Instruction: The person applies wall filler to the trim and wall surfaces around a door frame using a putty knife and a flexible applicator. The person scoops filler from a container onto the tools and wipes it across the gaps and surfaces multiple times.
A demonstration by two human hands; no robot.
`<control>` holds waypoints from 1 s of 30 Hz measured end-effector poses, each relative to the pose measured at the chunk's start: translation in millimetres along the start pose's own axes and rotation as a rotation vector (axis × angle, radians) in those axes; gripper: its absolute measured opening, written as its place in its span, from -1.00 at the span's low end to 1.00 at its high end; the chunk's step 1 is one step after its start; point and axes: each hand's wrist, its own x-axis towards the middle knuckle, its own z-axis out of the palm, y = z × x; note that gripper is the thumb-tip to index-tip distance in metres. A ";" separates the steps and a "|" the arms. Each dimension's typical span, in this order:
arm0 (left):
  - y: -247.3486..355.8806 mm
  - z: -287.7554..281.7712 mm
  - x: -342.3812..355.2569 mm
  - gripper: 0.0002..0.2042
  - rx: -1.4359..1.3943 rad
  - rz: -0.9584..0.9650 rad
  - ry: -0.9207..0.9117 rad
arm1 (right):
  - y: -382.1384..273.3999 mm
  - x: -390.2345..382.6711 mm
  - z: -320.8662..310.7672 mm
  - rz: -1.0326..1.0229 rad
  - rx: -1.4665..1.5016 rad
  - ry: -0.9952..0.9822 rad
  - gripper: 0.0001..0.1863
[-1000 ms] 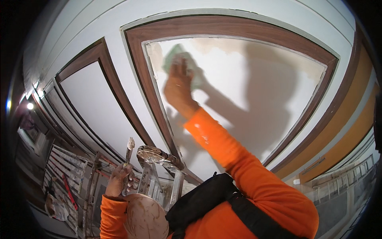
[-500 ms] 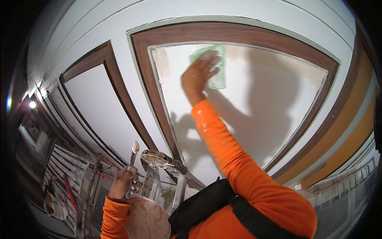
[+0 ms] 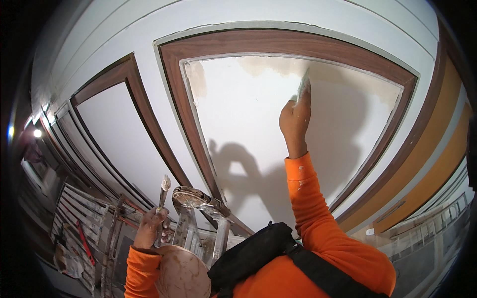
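Note:
Raised against the white panel [image 3: 233, 107], my right hand [image 3: 295, 124] grips a thin, pale green spreader [image 3: 304, 84], seen almost edge-on. It is at the beige patch of putty [image 3: 273, 65] along the panel's upper edge. A brown wood-look frame [image 3: 273, 42] surrounds the panel. Low on the left, my left hand [image 3: 148, 229] is closed on a narrow putty knife [image 3: 164, 187], blade up, with a pale lump of putty on its tip. Just below that hand is a round pinkish bucket [image 3: 183, 270] smeared inside; whether the fingers also hold its rim is hidden.
The putty-stained top of a metal stepladder [image 3: 196, 198] stands between me and the wall. A second framed panel [image 3: 112, 109] lies to the left. Paint-spattered metal racks or scaffolding [image 3: 82, 218] fill the lower left. A black bag [image 3: 251, 256] hangs across my body.
My right hand has moved right across the panel, and the spreader has turned from nearly face-on to nearly edge-on. The left hand keeps its hold on the putty knife.

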 end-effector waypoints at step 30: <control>-3.2 -2.4 7.6 -0.68 0.035 -0.007 -0.096 | 28.9 50.0 -5.1 -1.087 -1.054 -0.323 -0.47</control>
